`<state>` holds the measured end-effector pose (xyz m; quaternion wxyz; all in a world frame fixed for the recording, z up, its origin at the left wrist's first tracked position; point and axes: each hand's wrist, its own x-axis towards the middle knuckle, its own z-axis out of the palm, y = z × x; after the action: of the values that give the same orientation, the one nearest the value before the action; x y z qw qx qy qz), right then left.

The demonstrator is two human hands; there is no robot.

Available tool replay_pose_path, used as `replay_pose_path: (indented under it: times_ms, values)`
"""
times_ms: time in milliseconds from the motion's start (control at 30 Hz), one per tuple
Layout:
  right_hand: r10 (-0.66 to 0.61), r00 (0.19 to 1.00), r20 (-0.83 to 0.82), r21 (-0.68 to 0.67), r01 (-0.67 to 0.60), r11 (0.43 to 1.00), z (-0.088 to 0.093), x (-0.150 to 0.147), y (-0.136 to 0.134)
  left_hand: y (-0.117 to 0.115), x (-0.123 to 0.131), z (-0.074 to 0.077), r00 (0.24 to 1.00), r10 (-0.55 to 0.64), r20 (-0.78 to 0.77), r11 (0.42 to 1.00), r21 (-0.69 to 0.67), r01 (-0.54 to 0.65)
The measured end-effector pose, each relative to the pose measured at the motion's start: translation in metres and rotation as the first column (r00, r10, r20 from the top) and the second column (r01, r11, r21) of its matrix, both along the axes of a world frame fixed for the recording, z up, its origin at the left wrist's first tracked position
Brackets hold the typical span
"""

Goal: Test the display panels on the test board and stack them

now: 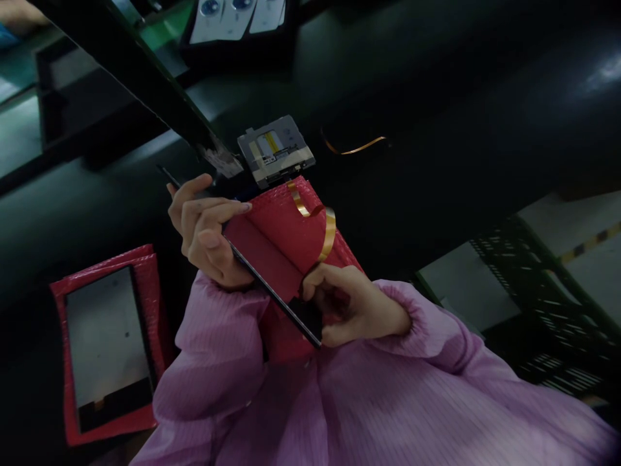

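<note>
A dark, glossy flat display panel (272,259) is tilted over a red bubble-wrap pouch (291,233). My left hand (208,239) grips its upper left edge; a thin dark stick-like tool (167,173) pokes out behind the fingers. At the panel's lower end, my right hand (349,304) is closed, with a curled strip of gold tape (328,233) running into its bent fingers. The thumb rests by the panel's bottom edge, and the fingertips are partly hidden. Just beyond the pouch lies a grey flat part with a yellow patch (276,150).
On the left, another panel (109,336) lies on a red bubble-wrap pouch (150,291). A thin copper-coloured strip (361,147) is on the dark table (436,116). A dark bar (126,65) slants above. Green crates (548,291) stand at right; a black tray (237,55) sits behind.
</note>
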<state>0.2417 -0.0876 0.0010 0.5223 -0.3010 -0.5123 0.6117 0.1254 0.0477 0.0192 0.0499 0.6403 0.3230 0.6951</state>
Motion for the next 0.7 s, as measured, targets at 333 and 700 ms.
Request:
replay_pose_path:
  times_ms: [333, 700]
  values:
    - [0.105, 0.994, -0.036, 0.015, -0.104, 0.994, -0.0042, 0.0021, 0.0071, 0.0010, -0.0024, -0.0012, 0.999, 0.004, -0.053, 1.000, 0.019, -0.003]
    - [0.073, 0.997, -0.014, 0.031, -0.073, 0.997, -0.0009, 0.0029, 0.0048, 0.0015, 0.0009, -0.0009, 1.000, -0.014, -0.021, 1.000, 0.017, 0.015]
